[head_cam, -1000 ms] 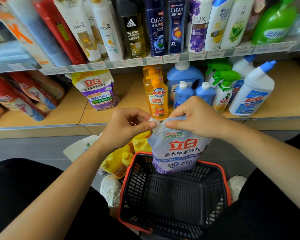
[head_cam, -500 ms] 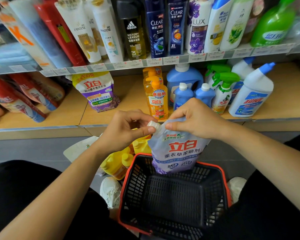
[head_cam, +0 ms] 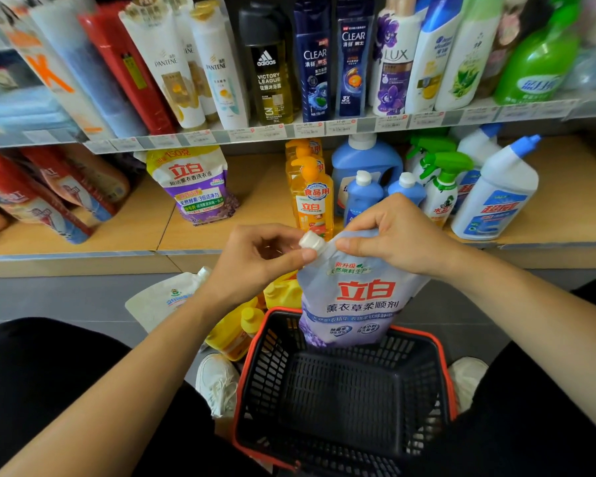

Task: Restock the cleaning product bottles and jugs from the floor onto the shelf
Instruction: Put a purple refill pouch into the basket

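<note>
Our left hand [head_cam: 255,266] pinches the white cap [head_cam: 312,241], our right hand [head_cam: 399,235] grips the top seam of the lilac plastic refill pouch [head_cam: 355,297], which we judge floppy and heavy.

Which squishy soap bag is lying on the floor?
The white pouch beside the yellow jugs. The purple pouch stands on the shelf, and the left hand and right hand hold the lavender pouch.
</note>
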Tool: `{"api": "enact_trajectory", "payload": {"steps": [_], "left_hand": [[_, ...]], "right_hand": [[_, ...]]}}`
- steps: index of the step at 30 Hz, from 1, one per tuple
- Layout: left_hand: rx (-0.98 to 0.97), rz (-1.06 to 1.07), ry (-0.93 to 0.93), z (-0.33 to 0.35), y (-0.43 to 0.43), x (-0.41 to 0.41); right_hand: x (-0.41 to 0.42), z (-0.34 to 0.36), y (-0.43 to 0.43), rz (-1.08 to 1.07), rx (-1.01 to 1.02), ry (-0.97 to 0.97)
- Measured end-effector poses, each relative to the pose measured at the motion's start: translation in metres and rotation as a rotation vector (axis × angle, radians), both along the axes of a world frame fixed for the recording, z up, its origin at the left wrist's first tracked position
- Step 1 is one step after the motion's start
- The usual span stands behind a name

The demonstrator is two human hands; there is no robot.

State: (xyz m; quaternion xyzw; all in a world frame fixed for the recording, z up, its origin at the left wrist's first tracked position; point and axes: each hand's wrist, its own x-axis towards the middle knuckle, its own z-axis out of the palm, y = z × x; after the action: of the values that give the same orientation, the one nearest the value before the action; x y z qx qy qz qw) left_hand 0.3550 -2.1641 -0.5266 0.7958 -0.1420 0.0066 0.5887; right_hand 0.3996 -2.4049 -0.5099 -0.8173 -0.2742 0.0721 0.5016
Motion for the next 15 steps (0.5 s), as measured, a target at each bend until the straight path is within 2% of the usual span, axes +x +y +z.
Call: {"api": "enact_trajectory", "payload": {"steps": [4,11,15], "left_hand": [[-0.036,0.018,0.025,-0.005,-0.004,-0.003],[-0.049,-0.015,-0.001,-0.007,-0.003,-0.001],[-0.150,0.022,0.150,-0.017,-0.011,-0.005]], "right_hand": [[-0.004,-0.001,0.003,0.036,-0.045,-0.026],[-0.006,0.000,0.003,0.042,-0.002,0.009],[-0.003,0.000,-0.003,-0.055,0.050,0.020]]}}
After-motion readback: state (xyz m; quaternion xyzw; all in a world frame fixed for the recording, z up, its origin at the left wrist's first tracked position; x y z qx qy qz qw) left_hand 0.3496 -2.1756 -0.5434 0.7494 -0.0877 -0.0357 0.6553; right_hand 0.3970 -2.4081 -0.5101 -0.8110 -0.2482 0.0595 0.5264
